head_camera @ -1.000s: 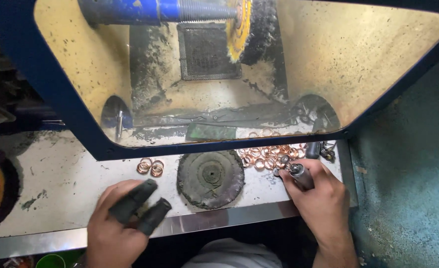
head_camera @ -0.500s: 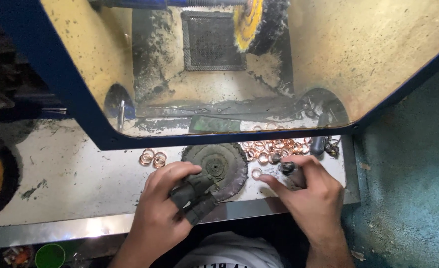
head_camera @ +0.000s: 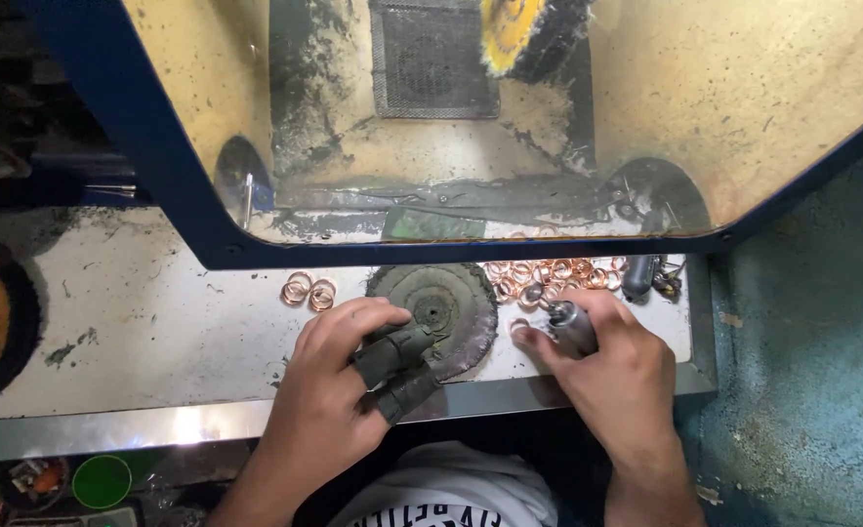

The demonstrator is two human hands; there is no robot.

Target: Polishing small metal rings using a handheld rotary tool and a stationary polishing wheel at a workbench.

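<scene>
Currently, you are resting your left hand (head_camera: 329, 395), two fingers sheathed in dark guards, on the grey cloth buffing wheel (head_camera: 436, 314) lying on the white surface (head_camera: 158, 322). Your right hand (head_camera: 612, 371) is gripping a small metal cylinder (head_camera: 570, 327) beside the copper rings (head_camera: 539, 275); seating a ring looks next.
</scene>
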